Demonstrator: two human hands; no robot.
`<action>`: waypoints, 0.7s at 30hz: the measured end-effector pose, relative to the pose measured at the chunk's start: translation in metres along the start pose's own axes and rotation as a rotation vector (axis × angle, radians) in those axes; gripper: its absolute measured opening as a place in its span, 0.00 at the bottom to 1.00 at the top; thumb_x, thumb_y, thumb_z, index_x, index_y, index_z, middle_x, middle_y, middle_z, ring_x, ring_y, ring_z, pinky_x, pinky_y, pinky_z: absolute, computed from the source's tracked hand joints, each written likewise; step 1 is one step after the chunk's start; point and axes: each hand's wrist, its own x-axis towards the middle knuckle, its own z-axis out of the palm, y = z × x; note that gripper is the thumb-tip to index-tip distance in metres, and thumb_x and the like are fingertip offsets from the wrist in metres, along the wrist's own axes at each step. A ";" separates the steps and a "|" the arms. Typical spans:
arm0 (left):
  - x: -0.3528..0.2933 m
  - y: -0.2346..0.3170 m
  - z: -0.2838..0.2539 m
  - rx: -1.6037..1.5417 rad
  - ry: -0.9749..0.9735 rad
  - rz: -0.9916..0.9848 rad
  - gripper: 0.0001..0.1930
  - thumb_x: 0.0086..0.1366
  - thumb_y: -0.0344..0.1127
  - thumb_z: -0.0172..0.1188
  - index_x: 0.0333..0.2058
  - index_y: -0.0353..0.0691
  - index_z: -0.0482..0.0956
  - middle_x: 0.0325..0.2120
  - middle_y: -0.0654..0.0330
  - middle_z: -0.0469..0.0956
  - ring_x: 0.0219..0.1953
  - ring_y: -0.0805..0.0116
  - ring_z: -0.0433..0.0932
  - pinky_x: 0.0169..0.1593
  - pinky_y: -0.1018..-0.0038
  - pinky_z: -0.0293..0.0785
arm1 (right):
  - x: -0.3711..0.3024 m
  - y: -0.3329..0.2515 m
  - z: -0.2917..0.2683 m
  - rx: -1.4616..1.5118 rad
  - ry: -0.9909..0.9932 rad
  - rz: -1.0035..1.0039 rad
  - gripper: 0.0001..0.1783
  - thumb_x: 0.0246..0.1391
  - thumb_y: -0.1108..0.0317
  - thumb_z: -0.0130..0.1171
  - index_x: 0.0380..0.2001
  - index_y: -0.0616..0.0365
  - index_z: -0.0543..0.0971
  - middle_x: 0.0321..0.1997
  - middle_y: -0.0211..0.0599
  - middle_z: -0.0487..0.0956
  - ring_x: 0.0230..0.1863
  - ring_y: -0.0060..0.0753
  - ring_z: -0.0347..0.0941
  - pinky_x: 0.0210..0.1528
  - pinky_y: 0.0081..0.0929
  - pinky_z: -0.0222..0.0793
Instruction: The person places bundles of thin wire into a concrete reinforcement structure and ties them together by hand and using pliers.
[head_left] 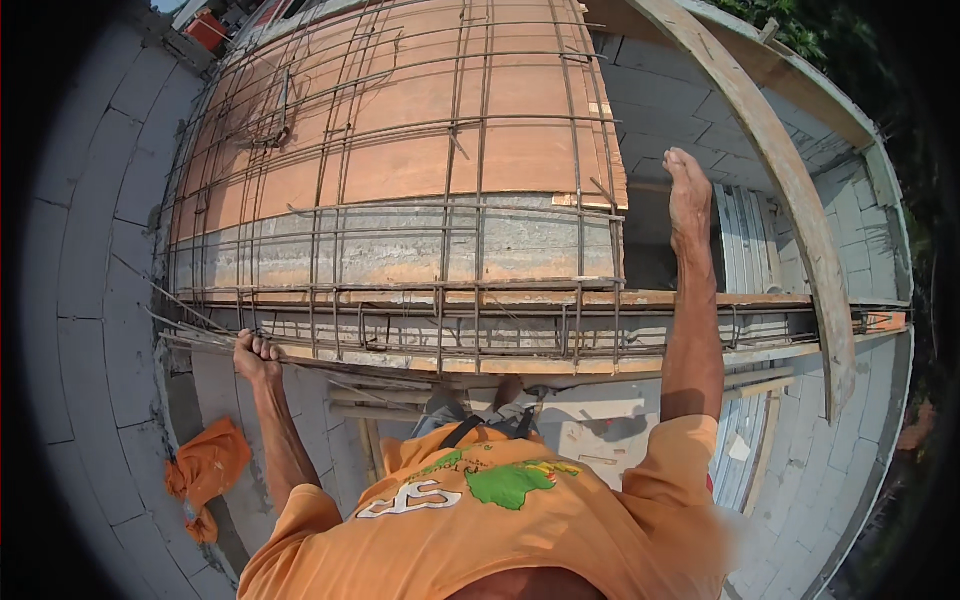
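My left hand (258, 357) is closed in a fist round a steel rebar (205, 338) at the near left of the formwork. Several thin bars run past that hand, and its exact hold is partly hidden. My right hand (690, 195) reaches forward over the gap beside the panel's right edge. Its fingers are stretched out and nothing shows in them. Between my arms lies a rebar grid (463, 122) of tied steel bars, above an orange-brown plywood sheet (400, 160). A rebar cage (540, 330) lies in the long trough nearest me, between two boards.
A long wooden plank (775, 140) slants across the right side. A tool (280, 120) lies on the grid at the far left. Block walls (95, 260) rise on both sides. An orange cloth (208, 465) hangs at the left, and corrugated metal sheets (745, 240) stand below right.
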 end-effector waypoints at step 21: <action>-0.070 0.167 0.049 -0.312 -0.686 0.126 0.07 0.66 0.24 0.45 0.39 0.31 0.71 0.15 0.65 0.59 0.12 0.75 0.56 0.12 0.76 0.59 | -0.162 0.020 0.057 -0.654 -0.082 -0.492 0.19 0.63 0.71 0.52 0.53 0.72 0.72 0.61 0.62 0.66 0.62 0.61 0.64 0.61 0.48 0.63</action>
